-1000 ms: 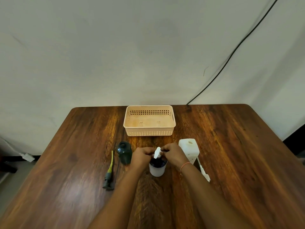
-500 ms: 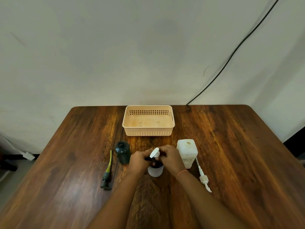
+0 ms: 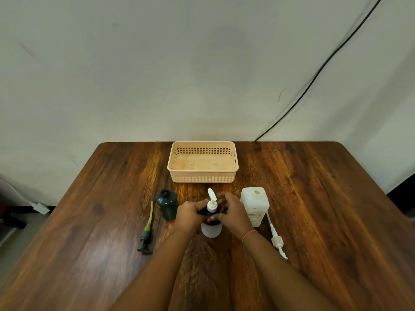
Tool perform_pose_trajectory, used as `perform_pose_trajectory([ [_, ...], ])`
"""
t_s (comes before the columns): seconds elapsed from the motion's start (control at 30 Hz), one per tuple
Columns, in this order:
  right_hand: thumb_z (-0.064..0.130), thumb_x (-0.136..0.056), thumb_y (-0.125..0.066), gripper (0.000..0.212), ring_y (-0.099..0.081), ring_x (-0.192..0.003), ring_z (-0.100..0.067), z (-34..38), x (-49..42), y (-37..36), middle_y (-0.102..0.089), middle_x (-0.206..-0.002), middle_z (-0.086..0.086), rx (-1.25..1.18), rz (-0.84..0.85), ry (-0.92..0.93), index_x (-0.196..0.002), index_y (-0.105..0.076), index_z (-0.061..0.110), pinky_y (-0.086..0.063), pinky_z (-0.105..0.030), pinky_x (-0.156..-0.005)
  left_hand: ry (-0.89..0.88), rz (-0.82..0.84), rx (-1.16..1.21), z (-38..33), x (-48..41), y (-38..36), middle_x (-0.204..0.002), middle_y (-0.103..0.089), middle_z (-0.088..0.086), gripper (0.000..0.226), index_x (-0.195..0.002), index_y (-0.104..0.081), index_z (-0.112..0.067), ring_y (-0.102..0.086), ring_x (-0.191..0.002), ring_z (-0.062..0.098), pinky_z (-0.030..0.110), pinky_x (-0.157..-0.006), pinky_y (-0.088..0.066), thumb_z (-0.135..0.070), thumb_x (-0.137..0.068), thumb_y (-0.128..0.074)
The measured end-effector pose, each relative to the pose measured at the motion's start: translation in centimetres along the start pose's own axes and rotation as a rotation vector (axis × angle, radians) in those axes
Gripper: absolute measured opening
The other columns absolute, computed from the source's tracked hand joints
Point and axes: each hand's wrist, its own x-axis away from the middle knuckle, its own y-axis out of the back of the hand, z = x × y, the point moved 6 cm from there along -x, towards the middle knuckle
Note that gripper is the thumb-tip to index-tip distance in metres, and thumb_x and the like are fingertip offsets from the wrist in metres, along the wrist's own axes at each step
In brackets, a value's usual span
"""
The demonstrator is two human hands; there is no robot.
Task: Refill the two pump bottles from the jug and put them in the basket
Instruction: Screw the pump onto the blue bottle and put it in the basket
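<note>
1. At the near middle of the worktop (image 3: 314,198) stands a white pump bottle (image 3: 211,230), upright, its long axis vertical and its pump head (image 3: 211,196) pointing to the far side.
2. The left hand (image 3: 188,213) and right hand (image 3: 231,212) close on its dark collar from either side, fingers (image 3: 202,204) curled around it (a twisting hold, I judge, to seat the pump).
3. The basket (image 3: 203,178) lies straight beyond, on the far side, so either hand is equally near for the lift.
4. The dark bottle (image 3: 167,204) stands open at left, its loose pump (image 3: 147,230) lying beside it; the jug (image 3: 254,204) is just right.
</note>
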Motion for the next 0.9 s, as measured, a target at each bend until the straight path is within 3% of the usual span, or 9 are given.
perform_pose_trajectory([
  [0.07,0.000,-0.075,-0.068,0.062,-0.053,-0.105,-0.019,-0.2,0.0,-0.4,-0.054,-0.115,-0.007,-0.001,0.066,0.033,-0.132,-0.048,0.016,-0.046,-0.022,-0.088,0.001,0.008,-0.009,0.0,-0.1,0.0,-0.121,-0.067,-0.001,0.051,-0.122,-0.063,-0.020,-0.057,-0.116,0.012,0.015,-0.093,-0.042,-0.007,-0.073,-0.074],
  [0.13,-0.001,-0.080,-0.063,0.047,-0.052,-0.110,-0.020,-0.1,0.1,-0.5,-0.055,-0.118,-0.007,0.044,0.046,0.058,-0.125,-0.057,0.013,-0.040,-0.018,-0.088,0.003,0.007,-0.018,0.1,-0.1,0.0,-0.119,-0.068,0.000,0.052,-0.121,-0.063,-0.021,-0.058,-0.114,0.012,0.014,-0.089,-0.041,-0.007,-0.072,-0.074],
  [0.2,0.002,-0.078,-0.067,0.031,-0.055,-0.103,-0.020,-0.3,0.0,0.0,-0.060,-0.110,-0.007,0.018,-0.043,0.021,-0.107,-0.065,0.011,-0.043,-0.018,-0.082,0.015,0.003,-0.017,0.2,-0.1,0.0,-0.119,-0.068,0.000,0.052,-0.121,-0.063,-0.020,-0.057,-0.114,0.011,0.012,-0.087,-0.039,-0.006,-0.072,-0.074],
  [0.27,0.004,-0.071,-0.073,0.025,-0.056,-0.092,-0.019,-0.7,-0.2,0.3,-0.061,-0.099,-0.006,0.004,-0.085,-0.019,-0.089,-0.061,0.015,-0.044,-0.016,-0.071,0.026,0.001,-0.005,0.3,-0.2,0.0,-0.120,-0.067,0.001,0.053,-0.121,-0.063,-0.019,-0.057,-0.114,0.010,0.011,-0.086,-0.039,-0.006,-0.071,-0.075],
  [0.43,-0.005,-0.075,-0.065,0.046,-0.054,-0.099,-0.014,-0.5,-0.3,-0.1,-0.058,-0.108,-0.002,-0.033,0.010,0.041,-0.117,-0.060,0.013,-0.045,-0.014,-0.078,0.049,-0.014,0.016,0.5,-0.3,-0.1,-0.115,-0.070,0.002,0.049,-0.116,-0.066,-0.019,-0.060,-0.108,0.012,0.016,-0.083,-0.043,-0.006,-0.070,-0.077],
  [0.53,0.001,-0.071,-0.072,0.021,-0.057,-0.091,-0.019,-0.9,-0.3,0.4,-0.063,-0.101,-0.009,0.006,-0.078,0.008,-0.088,-0.065,0.012,-0.048,-0.023,-0.076,0.048,-0.007,0.028,0.5,-0.2,-0.2,-0.117,-0.069,0.003,0.050,-0.116,-0.067,-0.016,-0.057,-0.111,0.010,0.016,-0.087,-0.042,-0.005,-0.068,-0.077],
  [0.6,0.004,-0.067,-0.076,0.025,-0.059,-0.086,-0.021,-1.2,-0.4,0.4,-0.063,-0.094,-0.010,-0.014,-0.096,-0.017,-0.077,-0.057,0.015,-0.049,-0.024,-0.070,0.051,0.010,0.031,0.5,-0.3,-0.2,-0.122,-0.066,0.001,0.054,-0.119,-0.065,-0.016,-0.055,-0.116,0.011,0.017,-0.093,-0.042,-0.004,-0.068,-0.077],
  [0.77,0.004,-0.073,-0.073,0.039,-0.054,-0.094,-0.013,-0.4,-0.3,-0.1,-0.062,-0.107,-0.002,-0.019,-0.016,0.071,-0.110,-0.065,0.014,-0.041,-0.011,-0.072,0.062,0.010,0.043,0.5,-0.4,-0.3,-0.120,-0.068,0.001,0.054,-0.120,-0.064,-0.018,-0.058,-0.115,0.014,0.015,-0.089,-0.041,-0.003,-0.070,-0.075],
  [0.9,0.006,-0.069,-0.076,0.024,-0.055,-0.082,-0.016,-1.0,-0.5,0.4,-0.060,-0.087,-0.002,-0.020,-0.098,-0.002,-0.083,-0.059,0.015,-0.039,-0.014,-0.062,0.064,0.015,0.030,0.5,-0.4,-0.3,-0.121,-0.067,0.000,0.053,-0.120,-0.064,-0.018,-0.056,-0.117,0.013,0.014,-0.090,-0.038,-0.001,-0.070,-0.074],
])
